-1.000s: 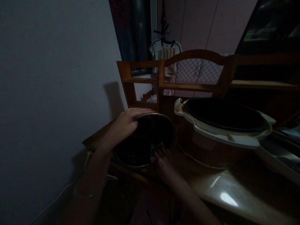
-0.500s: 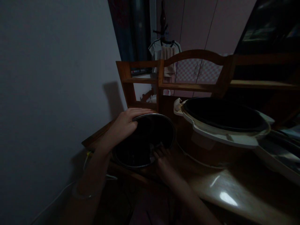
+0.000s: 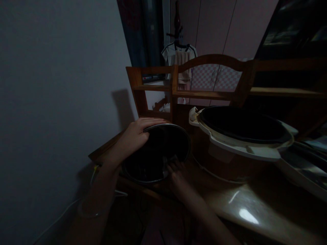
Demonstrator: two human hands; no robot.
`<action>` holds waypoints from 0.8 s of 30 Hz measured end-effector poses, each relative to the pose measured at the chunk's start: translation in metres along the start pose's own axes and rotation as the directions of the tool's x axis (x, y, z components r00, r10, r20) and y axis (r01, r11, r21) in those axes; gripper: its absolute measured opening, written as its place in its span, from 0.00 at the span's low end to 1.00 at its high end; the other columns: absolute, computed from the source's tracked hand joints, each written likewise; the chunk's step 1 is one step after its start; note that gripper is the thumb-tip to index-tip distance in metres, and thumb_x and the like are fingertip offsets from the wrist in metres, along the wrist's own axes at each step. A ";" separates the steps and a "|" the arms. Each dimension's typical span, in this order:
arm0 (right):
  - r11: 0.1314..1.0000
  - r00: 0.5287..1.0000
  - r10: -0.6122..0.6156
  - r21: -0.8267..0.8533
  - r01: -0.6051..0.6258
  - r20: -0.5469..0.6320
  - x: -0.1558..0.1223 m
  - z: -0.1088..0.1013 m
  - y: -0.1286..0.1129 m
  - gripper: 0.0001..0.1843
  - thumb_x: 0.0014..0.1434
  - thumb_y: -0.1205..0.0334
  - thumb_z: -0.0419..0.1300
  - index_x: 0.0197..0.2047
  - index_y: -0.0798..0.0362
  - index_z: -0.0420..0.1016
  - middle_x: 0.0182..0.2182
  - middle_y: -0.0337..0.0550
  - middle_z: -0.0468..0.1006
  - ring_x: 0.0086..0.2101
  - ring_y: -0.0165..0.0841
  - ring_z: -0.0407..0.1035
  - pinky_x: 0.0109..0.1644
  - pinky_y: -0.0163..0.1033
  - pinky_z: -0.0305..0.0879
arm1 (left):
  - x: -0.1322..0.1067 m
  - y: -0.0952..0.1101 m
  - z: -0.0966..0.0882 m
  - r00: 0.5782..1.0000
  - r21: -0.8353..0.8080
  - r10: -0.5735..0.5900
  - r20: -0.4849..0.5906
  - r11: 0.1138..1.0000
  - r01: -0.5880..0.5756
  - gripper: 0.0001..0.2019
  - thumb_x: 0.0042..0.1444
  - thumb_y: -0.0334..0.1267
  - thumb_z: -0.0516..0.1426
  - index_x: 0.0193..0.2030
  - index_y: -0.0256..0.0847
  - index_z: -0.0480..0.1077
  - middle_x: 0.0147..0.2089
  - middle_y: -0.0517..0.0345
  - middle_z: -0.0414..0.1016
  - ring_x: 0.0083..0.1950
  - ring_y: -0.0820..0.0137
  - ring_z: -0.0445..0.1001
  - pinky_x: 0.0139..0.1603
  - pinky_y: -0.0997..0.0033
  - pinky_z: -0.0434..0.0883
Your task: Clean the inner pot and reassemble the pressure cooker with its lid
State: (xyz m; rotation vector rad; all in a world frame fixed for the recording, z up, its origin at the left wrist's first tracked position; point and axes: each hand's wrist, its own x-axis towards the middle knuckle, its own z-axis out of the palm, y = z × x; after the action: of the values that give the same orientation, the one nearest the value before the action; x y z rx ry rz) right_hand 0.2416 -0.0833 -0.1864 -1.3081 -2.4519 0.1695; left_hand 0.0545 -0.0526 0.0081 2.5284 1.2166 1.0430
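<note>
A dark round pot (image 3: 168, 141) with a thin shiny rim stands tilted on the table, its open side facing me. Over its upper left rim, my left hand (image 3: 139, 134) is closed, fingers along the outside and thumb inside. My right hand (image 3: 176, 175) is at the lower right rim, its fingers closed on a small greyish cloth (image 3: 166, 163) pressed to the pot's inside. Dim light hides the cloth's full shape and the pot's bottom.
A large white-rimmed electric cooker (image 3: 245, 148) with a black inside stands to the right on the glossy wooden table (image 3: 230, 200). Wooden shelving (image 3: 204, 93) runs behind. A pale wall (image 3: 63, 85) closes off the left, with a white cable (image 3: 61, 212) below.
Almost nothing differs. My right hand and the cloth have shifted very slightly at the rim; my left hand keeps its hold on the pot.
</note>
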 end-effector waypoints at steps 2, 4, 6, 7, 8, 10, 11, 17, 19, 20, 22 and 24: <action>1.000 1.000 0.021 0.010 -0.021 0.002 -0.001 0.001 -0.002 0.29 0.58 0.69 0.55 0.63 0.61 0.70 0.61 0.55 0.71 0.64 0.51 0.56 0.66 0.54 0.51 | 0.001 0.000 0.000 1.000 0.003 0.006 -0.001 1.000 -0.006 0.32 0.49 0.22 0.49 0.58 0.48 0.75 0.60 0.63 0.77 0.63 0.65 0.71 0.68 0.57 0.64; 0.999 0.999 0.049 0.023 -0.049 0.010 -0.002 0.002 -0.006 0.30 0.58 0.69 0.55 0.64 0.60 0.69 0.61 0.55 0.71 0.64 0.51 0.56 0.66 0.55 0.51 | 0.001 0.000 0.000 1.000 0.001 0.022 0.003 1.000 -0.022 0.32 0.49 0.22 0.49 0.58 0.47 0.75 0.60 0.63 0.77 0.63 0.65 0.71 0.68 0.57 0.64; 0.995 0.996 0.084 0.046 -0.084 0.002 -0.003 0.004 -0.014 0.31 0.58 0.69 0.55 0.65 0.60 0.68 0.61 0.55 0.71 0.64 0.52 0.56 0.66 0.57 0.52 | 0.002 0.001 0.001 0.999 -0.006 0.046 0.013 0.999 -0.046 0.32 0.49 0.22 0.48 0.58 0.47 0.75 0.60 0.63 0.77 0.63 0.66 0.71 0.68 0.58 0.64; 0.992 0.994 0.106 0.064 -0.105 -0.010 -0.003 0.006 -0.020 0.33 0.57 0.69 0.55 0.67 0.60 0.66 0.62 0.56 0.70 0.64 0.52 0.55 0.65 0.58 0.52 | 0.002 0.001 0.001 0.998 -0.009 0.057 0.014 0.998 -0.057 0.32 0.49 0.22 0.48 0.58 0.47 0.75 0.60 0.63 0.77 0.63 0.66 0.71 0.68 0.58 0.64; 0.989 0.992 0.124 0.087 -0.122 -0.023 -0.003 0.008 -0.026 0.34 0.57 0.69 0.55 0.68 0.60 0.64 0.62 0.56 0.70 0.64 0.53 0.55 0.66 0.58 0.53 | 0.002 0.001 0.001 0.998 -0.010 0.065 0.012 0.998 -0.064 0.32 0.49 0.22 0.49 0.58 0.47 0.75 0.60 0.63 0.77 0.63 0.65 0.71 0.68 0.58 0.64; 0.980 0.989 0.147 0.144 -0.140 -0.035 -0.002 0.011 -0.040 0.36 0.58 0.70 0.55 0.70 0.60 0.62 0.64 0.57 0.67 0.64 0.53 0.54 0.66 0.59 0.53 | 0.002 0.000 0.002 0.997 -0.007 0.073 0.008 0.997 -0.073 0.31 0.49 0.23 0.49 0.58 0.46 0.75 0.60 0.62 0.77 0.63 0.65 0.71 0.68 0.58 0.64; 0.974 0.988 0.149 0.175 -0.141 -0.029 -0.001 0.013 -0.048 0.36 0.58 0.70 0.55 0.70 0.61 0.61 0.65 0.57 0.66 0.64 0.54 0.54 0.66 0.60 0.53 | 0.003 0.000 0.003 0.997 -0.003 0.074 0.004 0.997 -0.074 0.31 0.50 0.23 0.49 0.58 0.46 0.75 0.60 0.62 0.77 0.63 0.65 0.71 0.68 0.58 0.63; 0.899 0.995 0.084 0.436 -0.050 -0.057 0.001 0.013 -0.077 0.29 0.67 0.68 0.50 0.70 0.47 0.62 0.66 0.44 0.66 0.62 0.44 0.58 0.65 0.54 0.57 | 0.003 -0.004 0.004 0.998 0.016 0.059 -0.007 0.998 -0.059 0.31 0.49 0.24 0.50 0.58 0.49 0.75 0.60 0.63 0.77 0.63 0.65 0.71 0.69 0.56 0.63; 0.876 0.998 0.032 0.483 0.001 -0.059 -0.002 0.009 -0.075 0.29 0.68 0.68 0.51 0.70 0.44 0.61 0.67 0.43 0.64 0.63 0.40 0.58 0.67 0.51 0.56 | 0.003 -0.003 0.003 0.999 0.021 0.046 -0.008 0.999 -0.045 0.31 0.49 0.24 0.50 0.58 0.49 0.75 0.60 0.63 0.77 0.63 0.65 0.72 0.69 0.57 0.64; 0.872 0.999 0.006 0.489 0.019 -0.050 -0.003 0.007 -0.072 0.29 0.68 0.67 0.51 0.71 0.44 0.60 0.68 0.44 0.63 0.64 0.40 0.57 0.67 0.51 0.55 | 0.003 -0.002 0.003 0.999 0.023 0.041 -0.014 0.999 -0.041 0.31 0.49 0.24 0.50 0.58 0.48 0.75 0.59 0.63 0.77 0.62 0.65 0.72 0.68 0.57 0.64; 0.876 0.999 -0.043 0.480 0.050 -0.024 -0.006 0.000 -0.063 0.29 0.69 0.66 0.51 0.72 0.45 0.59 0.69 0.46 0.62 0.66 0.40 0.54 0.69 0.52 0.53 | 0.003 0.000 0.003 0.999 0.031 0.031 -0.027 0.999 -0.030 0.31 0.49 0.24 0.50 0.57 0.47 0.76 0.59 0.62 0.78 0.62 0.65 0.72 0.68 0.58 0.64; 0.882 0.996 -0.091 0.464 0.080 0.001 -0.008 -0.007 -0.054 0.27 0.71 0.64 0.48 0.72 0.46 0.58 0.69 0.47 0.62 0.68 0.39 0.52 0.70 0.50 0.51 | 0.003 0.001 0.003 0.999 0.037 0.018 -0.042 0.999 -0.017 0.30 0.48 0.24 0.50 0.57 0.46 0.76 0.59 0.61 0.78 0.62 0.65 0.72 0.68 0.58 0.65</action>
State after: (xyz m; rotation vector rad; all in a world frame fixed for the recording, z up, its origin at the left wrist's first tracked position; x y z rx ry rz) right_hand 0.2057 -0.1205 -0.1676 -0.9868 -2.2813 0.7052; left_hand 0.0579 -0.0507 0.0081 2.5619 1.2379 1.0932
